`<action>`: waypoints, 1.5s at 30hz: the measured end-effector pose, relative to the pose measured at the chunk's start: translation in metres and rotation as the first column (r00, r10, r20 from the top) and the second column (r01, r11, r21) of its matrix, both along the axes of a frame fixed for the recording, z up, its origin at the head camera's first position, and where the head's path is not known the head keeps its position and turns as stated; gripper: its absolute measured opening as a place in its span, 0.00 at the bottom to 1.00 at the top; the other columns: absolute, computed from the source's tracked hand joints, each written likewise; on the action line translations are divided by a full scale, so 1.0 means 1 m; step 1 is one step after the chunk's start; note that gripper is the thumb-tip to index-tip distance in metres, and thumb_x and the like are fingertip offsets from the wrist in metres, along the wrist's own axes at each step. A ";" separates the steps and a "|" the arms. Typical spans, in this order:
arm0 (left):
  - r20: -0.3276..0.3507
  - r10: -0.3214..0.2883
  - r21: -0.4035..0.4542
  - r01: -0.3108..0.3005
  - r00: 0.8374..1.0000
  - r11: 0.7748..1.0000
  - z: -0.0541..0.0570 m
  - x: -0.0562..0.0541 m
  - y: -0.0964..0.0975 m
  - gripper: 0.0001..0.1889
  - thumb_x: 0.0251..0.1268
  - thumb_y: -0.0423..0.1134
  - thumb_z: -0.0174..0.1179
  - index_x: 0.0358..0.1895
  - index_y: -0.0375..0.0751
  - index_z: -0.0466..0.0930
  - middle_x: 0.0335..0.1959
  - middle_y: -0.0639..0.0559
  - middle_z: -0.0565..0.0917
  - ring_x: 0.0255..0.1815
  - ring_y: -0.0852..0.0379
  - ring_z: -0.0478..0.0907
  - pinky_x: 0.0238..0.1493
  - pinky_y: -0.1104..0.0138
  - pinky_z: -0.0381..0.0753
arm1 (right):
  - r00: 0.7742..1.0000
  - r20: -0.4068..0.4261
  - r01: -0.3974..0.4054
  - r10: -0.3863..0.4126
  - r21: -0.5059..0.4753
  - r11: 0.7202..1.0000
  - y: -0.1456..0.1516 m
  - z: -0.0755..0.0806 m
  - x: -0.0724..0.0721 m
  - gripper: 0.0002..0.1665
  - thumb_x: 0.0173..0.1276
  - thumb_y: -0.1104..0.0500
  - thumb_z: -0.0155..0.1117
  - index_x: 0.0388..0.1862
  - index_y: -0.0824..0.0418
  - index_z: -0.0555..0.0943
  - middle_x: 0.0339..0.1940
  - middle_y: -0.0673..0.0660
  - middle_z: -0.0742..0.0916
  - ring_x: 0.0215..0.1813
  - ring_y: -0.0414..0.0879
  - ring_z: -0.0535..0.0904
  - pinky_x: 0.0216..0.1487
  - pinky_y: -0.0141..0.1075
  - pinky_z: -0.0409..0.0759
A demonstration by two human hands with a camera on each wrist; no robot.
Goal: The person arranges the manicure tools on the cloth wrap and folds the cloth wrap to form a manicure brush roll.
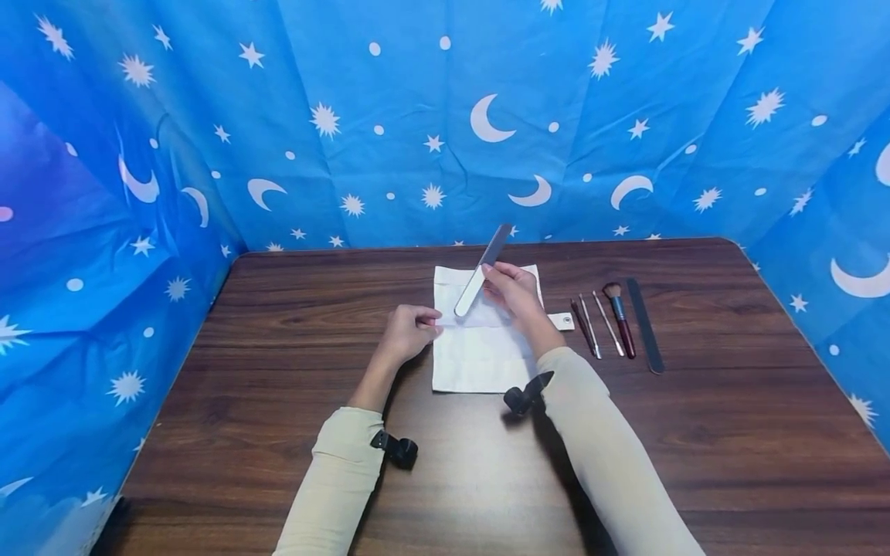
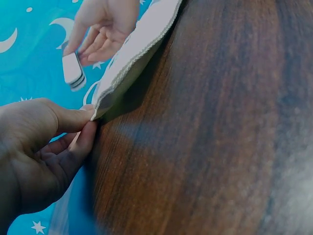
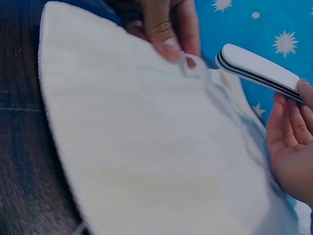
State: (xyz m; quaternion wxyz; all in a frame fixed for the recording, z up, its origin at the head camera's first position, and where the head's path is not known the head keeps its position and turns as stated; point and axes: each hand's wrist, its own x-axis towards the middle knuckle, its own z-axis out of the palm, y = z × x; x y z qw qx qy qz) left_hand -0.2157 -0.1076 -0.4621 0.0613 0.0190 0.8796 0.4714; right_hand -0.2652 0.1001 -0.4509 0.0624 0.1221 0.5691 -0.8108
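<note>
Right hand [image 1: 511,289] pinching nail file [image 1: 482,270] slanted toward upper right, low end over pouch [image 1: 480,351]; left hand [image 1: 410,332] pinching pouch edge.

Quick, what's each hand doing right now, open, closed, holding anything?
Left hand: closed, pinching the left edge of the white pouch.
Right hand: closed, holding the nail file above the pouch.

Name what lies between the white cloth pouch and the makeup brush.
In the head view: a small white tag beside the pouch, then three thin metal tools before the brush.
</note>
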 end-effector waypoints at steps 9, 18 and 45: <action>-0.008 -0.009 0.022 0.009 1.000 1.000 -0.001 -0.001 0.000 0.11 0.62 0.29 0.68 0.48 0.34 0.89 0.37 0.44 0.88 0.31 0.63 0.80 0.33 0.74 0.78 | 0.998 -0.029 0.061 -0.061 -0.012 0.998 -0.008 -0.014 -0.010 0.04 0.71 0.65 0.65 0.42 0.63 0.79 0.24 0.42 0.87 0.29 0.33 0.84 0.36 0.24 0.83; 0.018 -0.004 0.007 0.004 1.000 1.000 0.000 -0.002 -0.003 0.12 0.63 0.30 0.68 0.50 0.37 0.89 0.39 0.45 0.88 0.33 0.62 0.81 0.35 0.74 0.79 | 0.999 0.000 0.037 -0.037 0.107 0.994 -0.014 -0.013 -0.012 0.13 0.71 0.65 0.66 0.51 0.70 0.80 0.22 0.41 0.86 0.27 0.33 0.84 0.34 0.24 0.83; -0.019 -0.020 0.014 0.021 1.000 1.000 -0.001 -0.001 -0.002 0.11 0.64 0.29 0.67 0.48 0.35 0.89 0.37 0.42 0.89 0.31 0.63 0.80 0.32 0.75 0.77 | 0.860 0.168 -0.499 0.482 0.474 0.726 -0.012 -0.005 -0.018 0.13 0.71 0.60 0.67 0.48 0.68 0.80 0.21 0.41 0.87 0.28 0.32 0.84 0.35 0.24 0.82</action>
